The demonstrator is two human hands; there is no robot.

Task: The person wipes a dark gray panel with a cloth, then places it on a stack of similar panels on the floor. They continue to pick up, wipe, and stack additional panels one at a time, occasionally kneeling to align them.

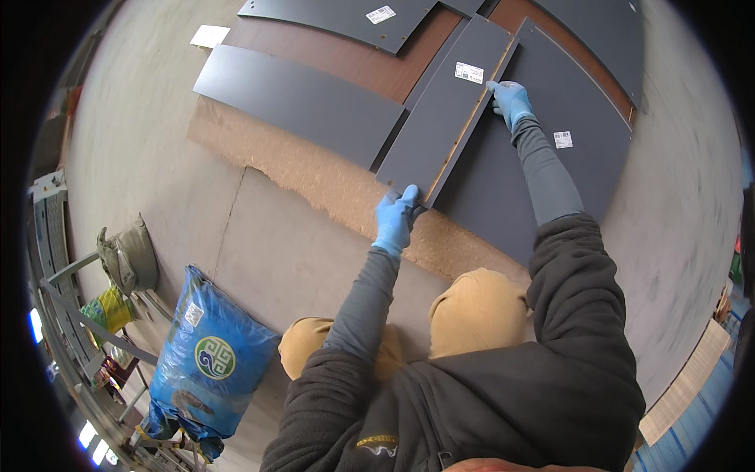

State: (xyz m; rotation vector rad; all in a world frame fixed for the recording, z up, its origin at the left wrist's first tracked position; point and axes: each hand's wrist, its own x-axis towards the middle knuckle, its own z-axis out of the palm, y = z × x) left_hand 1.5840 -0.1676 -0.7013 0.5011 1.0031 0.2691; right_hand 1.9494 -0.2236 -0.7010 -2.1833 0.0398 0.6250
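A long dark grey furniture panel (440, 98) with a white label lies in front of me, its right long side tilted up and showing a narrow yellowish strip. At its near end, my left hand (395, 216), in a light blue glove, is closed on the corner, thumb on top. My right hand (511, 102), gloved alike, grips the right long edge farther up. The fingers under the panel are hidden. Below and to the right is a wider grey panel (535, 169) with its own label (563, 139). Another grey panel (303, 98) lies to the left.
Torn brown fibreboard (314, 173) lies under the panels, on a concrete floor (259, 228). Farther off are a labelled grey panel (346, 20) and brown boards (314, 49). A stuffed blue bag (206, 354) sits at lower left, near a metal frame (110, 334).
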